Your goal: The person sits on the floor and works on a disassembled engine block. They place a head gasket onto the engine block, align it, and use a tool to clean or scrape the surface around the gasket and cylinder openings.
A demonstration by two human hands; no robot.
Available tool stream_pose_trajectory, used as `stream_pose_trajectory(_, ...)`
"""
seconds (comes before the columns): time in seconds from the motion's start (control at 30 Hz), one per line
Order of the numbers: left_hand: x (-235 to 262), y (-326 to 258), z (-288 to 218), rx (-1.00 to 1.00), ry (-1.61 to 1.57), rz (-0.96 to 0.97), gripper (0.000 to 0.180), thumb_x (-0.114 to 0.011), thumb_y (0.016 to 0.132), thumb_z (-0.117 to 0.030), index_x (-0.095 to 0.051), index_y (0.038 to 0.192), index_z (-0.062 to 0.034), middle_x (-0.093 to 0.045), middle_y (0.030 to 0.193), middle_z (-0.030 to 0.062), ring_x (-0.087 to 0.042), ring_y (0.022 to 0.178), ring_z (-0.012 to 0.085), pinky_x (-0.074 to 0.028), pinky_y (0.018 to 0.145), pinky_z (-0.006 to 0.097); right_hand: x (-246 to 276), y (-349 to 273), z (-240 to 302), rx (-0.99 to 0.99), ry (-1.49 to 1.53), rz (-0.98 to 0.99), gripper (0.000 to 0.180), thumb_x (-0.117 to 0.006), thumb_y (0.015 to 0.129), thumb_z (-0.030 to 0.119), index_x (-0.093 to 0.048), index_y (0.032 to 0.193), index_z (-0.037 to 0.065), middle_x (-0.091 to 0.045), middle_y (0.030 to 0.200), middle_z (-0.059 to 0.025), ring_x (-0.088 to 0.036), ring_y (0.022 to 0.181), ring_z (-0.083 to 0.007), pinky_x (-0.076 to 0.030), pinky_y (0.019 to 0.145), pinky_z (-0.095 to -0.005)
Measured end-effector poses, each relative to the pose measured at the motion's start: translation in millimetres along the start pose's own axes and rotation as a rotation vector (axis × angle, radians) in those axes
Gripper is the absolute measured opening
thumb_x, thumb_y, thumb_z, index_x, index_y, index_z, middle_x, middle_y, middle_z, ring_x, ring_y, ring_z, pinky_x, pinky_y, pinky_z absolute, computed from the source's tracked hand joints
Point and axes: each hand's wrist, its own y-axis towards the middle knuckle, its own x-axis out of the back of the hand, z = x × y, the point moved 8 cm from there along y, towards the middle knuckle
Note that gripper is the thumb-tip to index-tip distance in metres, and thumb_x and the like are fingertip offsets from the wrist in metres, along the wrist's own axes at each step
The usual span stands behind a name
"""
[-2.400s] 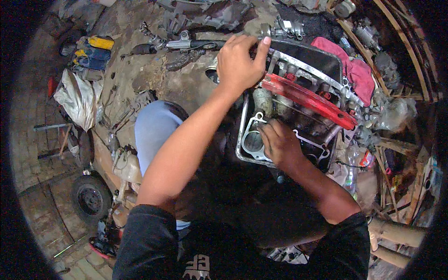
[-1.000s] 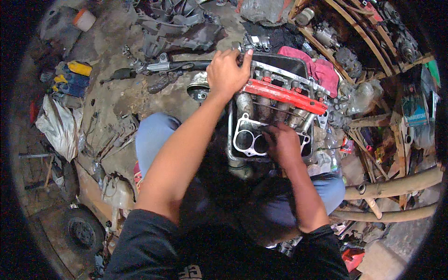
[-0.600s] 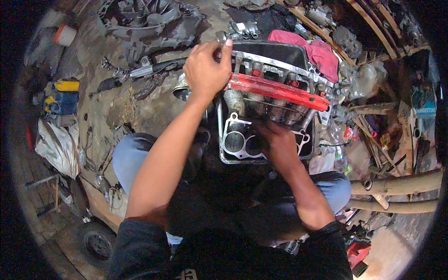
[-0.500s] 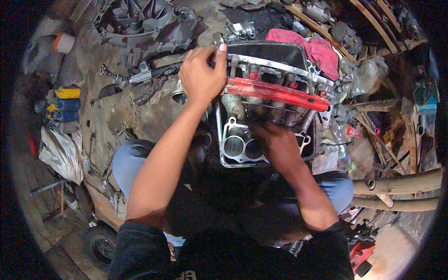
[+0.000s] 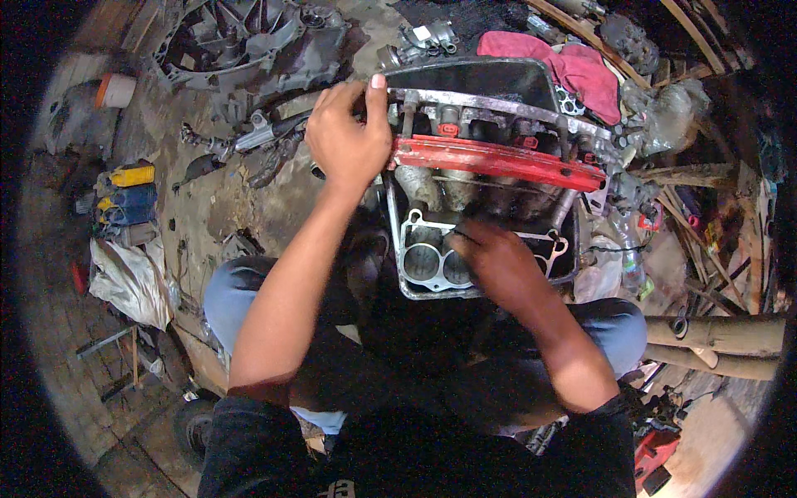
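Note:
An intake manifold (image 5: pixel 458 196) with a bar-shaped red fuel rail (image 5: pixel 498 163) across it stands tilted in a dark metal-rimmed tray (image 5: pixel 395 257). My left hand (image 5: pixel 349 141) is wrapped round the manifold's left end, thumb pointing up. Below the runners lies the manifold's pale flange (image 5: pixel 428 282), its round ports facing up. Over the flange's middle, my right hand (image 5: pixel 505 261) has its fingers bent and pressed together against the runners. Shadow and blur hide what those fingers hold, if anything. Red-marked injectors (image 5: pixel 448 126) sit just beyond the rail.
A pink cloth (image 5: pixel 585 75) lies behind the tray. A large grey casting (image 5: pixel 241 50) is at the far left, with a metal rod part (image 5: pixel 257 134) nearer. Bottles (image 5: pixel 124 195) and a white sack (image 5: pixel 137 278) stand left; bamboo poles (image 5: pixel 722 334) lie right.
My right hand has moved slightly over the flange, uncovering more of the second port's edge. The view has shifted a little. My left hand keeps its grip on the manifold's end.

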Motion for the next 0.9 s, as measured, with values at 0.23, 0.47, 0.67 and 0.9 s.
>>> stream_pose_trajectory(0.23,2.7,-0.8,-1.0,0.003,-0.011,-0.032,0.036,-0.067,0.095,-0.033,-0.072,0.084,0.0005,-0.069,0.08,0.016,-0.065,0.078,0.0359,-0.05,0.071,0.046,9.6,4.2,-3.5,-0.061,0.089,0.021,0.026,-0.067,0.09,0.011,-0.069,0.114,0.003,-0.066,0.113,-0.0204,-0.066,0.103,-0.0407,-0.054,0.091,-0.0476)
stream_pose_trajectory(0.47,0.0,-0.4,-1.5,0.003,0.005,0.008,0.039,-0.066,0.095,-0.036,-0.072,0.082,0.0001,-0.069,0.081,0.0158,-0.065,0.079,0.0364,-0.05,0.072,0.047,-1.2,1.7,0.0,-0.062,0.114,0.026,0.036,-0.065,0.082,-0.003,-0.07,0.117,0.004,-0.066,0.113,-0.0197,-0.067,0.104,-0.04,-0.055,0.09,-0.0472)
stream_pose_trajectory(0.67,0.6,-1.6,1.3,0.041,0.019,0.006,0.039,-0.065,0.096,-0.036,-0.072,0.082,-0.0001,-0.069,0.081,0.0157,-0.065,0.08,0.0362,-0.05,0.072,0.047,-4.2,-1.7,-0.8,-0.079,-0.085,-0.019,0.041,-0.063,0.079,-0.001,-0.07,0.118,0.006,-0.066,0.113,-0.0178,-0.068,0.102,-0.0386,-0.056,0.09,-0.0454)
stream_pose_trajectory(0.9,-0.3,-0.9,-0.1,0.02,0.007,-0.004,0.037,-0.066,0.095,-0.036,-0.073,0.084,-0.0009,-0.069,0.082,0.0152,-0.066,0.081,0.0364,-0.05,0.073,0.047,-13.7,-8.5,2.5,-0.03,-0.021,-0.138,0.038,-0.067,0.077,0.0,-0.069,0.115,0.004,-0.066,0.113,-0.0181,-0.067,0.103,-0.0398,-0.056,0.09,-0.0455)
